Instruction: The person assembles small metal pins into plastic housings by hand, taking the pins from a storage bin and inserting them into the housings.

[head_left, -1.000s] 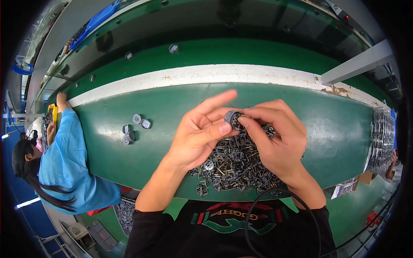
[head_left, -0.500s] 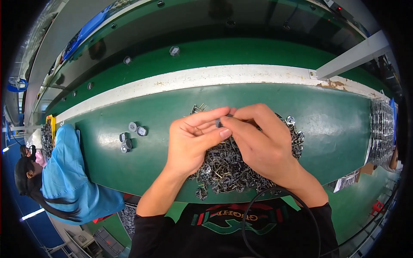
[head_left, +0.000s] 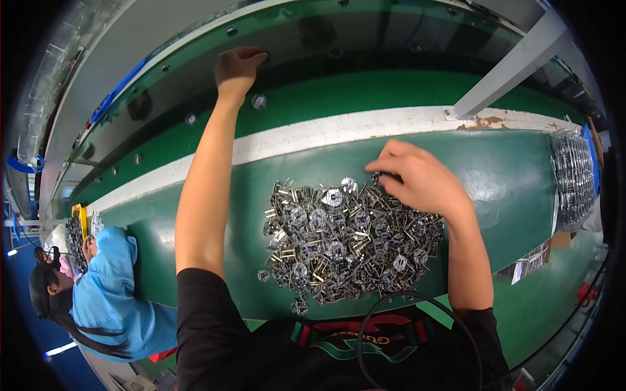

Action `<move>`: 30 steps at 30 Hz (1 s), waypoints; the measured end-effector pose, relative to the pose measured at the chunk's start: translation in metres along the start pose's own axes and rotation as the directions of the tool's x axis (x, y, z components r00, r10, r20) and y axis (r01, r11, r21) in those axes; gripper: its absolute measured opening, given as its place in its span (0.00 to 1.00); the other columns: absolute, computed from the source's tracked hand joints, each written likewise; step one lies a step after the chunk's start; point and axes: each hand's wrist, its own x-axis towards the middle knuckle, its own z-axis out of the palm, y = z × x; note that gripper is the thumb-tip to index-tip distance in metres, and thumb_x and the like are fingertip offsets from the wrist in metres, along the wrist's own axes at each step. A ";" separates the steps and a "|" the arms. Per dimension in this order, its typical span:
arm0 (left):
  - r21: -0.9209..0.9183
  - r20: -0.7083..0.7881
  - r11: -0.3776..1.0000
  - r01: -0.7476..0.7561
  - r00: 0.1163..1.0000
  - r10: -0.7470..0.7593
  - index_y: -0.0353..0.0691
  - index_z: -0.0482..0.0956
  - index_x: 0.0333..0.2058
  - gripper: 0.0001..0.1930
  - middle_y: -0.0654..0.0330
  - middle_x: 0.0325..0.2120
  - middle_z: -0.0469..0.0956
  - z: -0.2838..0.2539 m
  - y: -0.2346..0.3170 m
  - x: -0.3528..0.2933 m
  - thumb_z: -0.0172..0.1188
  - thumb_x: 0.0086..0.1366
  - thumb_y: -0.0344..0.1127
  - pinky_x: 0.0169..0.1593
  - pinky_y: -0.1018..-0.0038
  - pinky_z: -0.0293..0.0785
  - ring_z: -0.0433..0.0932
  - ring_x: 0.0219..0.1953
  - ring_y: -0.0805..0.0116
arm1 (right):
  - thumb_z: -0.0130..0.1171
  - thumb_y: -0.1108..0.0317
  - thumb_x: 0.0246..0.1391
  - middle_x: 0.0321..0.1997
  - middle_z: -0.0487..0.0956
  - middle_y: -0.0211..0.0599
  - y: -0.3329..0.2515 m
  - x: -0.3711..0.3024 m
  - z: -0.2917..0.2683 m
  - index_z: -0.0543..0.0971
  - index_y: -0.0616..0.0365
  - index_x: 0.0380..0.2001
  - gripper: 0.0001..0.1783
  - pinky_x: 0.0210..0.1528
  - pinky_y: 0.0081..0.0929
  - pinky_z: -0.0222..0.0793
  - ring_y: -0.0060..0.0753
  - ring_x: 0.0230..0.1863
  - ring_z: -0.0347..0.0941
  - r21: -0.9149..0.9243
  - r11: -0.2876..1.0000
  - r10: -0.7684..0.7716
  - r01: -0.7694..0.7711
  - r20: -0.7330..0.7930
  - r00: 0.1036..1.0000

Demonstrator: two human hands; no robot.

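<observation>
Stretched far forward over the green belt, my left hand [head_left: 237, 70] is closed in a pinch. A small dark piece [head_left: 265, 57] shows at its fingertips, too small to make out in detail. My right hand [head_left: 412, 174] hovers at the far right edge of a heap of small black plug inserts with metal pins [head_left: 345, 241]. Between its thumb and fingers sits a small black plug insert [head_left: 376, 176], partly hidden. The heap spreads over the green table [head_left: 505, 176] in front of my body.
A white rail [head_left: 339, 127] divides table and belt; small round parts [head_left: 259, 101] lie on the belt. A grey post [head_left: 512, 62] rises at right. Stacked clear trays [head_left: 572, 179] stand at the right end. A co-worker in blue [head_left: 107, 287] sits at left. A black cable [head_left: 362, 332] loops before my chest.
My hands, together over the heap with a small grey part, have parted. The left has gone forward over the belt; the right has moved to the heap's far right edge. My left arm now covers the grey parts' place.
</observation>
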 end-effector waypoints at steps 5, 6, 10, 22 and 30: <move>0.238 0.113 0.968 -0.079 0.992 0.053 0.42 0.88 0.38 0.18 0.53 0.36 0.85 0.016 -0.017 0.027 0.67 0.57 0.49 0.48 0.65 0.77 0.83 0.41 0.53 | 0.68 0.75 0.45 0.31 0.76 0.38 0.006 -0.005 0.001 0.84 0.61 0.34 0.09 0.37 0.35 0.72 0.41 0.34 0.76 0.105 0.993 0.044 -0.049 0.044 0.998; 0.288 0.135 0.956 -0.061 0.991 0.023 0.41 0.87 0.41 0.21 0.52 0.39 0.85 0.014 -0.012 0.021 0.68 0.55 0.51 0.49 0.65 0.77 0.83 0.43 0.53 | 0.68 0.73 0.46 0.30 0.77 0.37 0.008 -0.007 0.001 0.84 0.61 0.31 0.07 0.35 0.34 0.72 0.40 0.32 0.76 0.105 0.993 0.049 -0.050 0.013 0.999; 0.258 0.366 0.966 -0.016 0.927 -0.082 0.36 0.80 0.50 0.34 0.47 0.44 0.82 -0.022 -0.008 -0.024 0.71 0.51 0.56 0.52 0.67 0.75 0.81 0.47 0.53 | 0.68 0.72 0.47 0.30 0.77 0.36 0.004 -0.008 0.000 0.84 0.59 0.31 0.06 0.34 0.35 0.72 0.41 0.31 0.76 0.015 0.996 0.088 -0.087 -0.070 0.994; 0.125 0.211 0.970 -0.211 0.960 0.182 0.41 0.76 0.54 0.28 0.51 0.42 0.80 0.005 0.025 -0.052 0.69 0.55 0.43 0.48 0.65 0.76 0.80 0.45 0.56 | 0.64 0.68 0.52 0.30 0.75 0.36 0.003 -0.008 0.008 0.81 0.56 0.28 0.04 0.37 0.42 0.74 0.45 0.35 0.77 -0.116 0.992 0.043 -0.056 -0.118 0.992; 0.118 0.377 0.889 -0.442 0.848 0.372 0.38 0.84 0.42 0.11 0.52 0.36 0.83 0.034 0.034 -0.024 0.63 0.60 0.29 0.46 0.67 0.76 0.82 0.39 0.52 | 0.64 0.63 0.52 0.32 0.77 0.38 0.003 -0.005 0.004 0.81 0.56 0.33 0.09 0.40 0.42 0.74 0.46 0.37 0.77 -0.107 0.994 0.018 -0.036 -0.168 0.986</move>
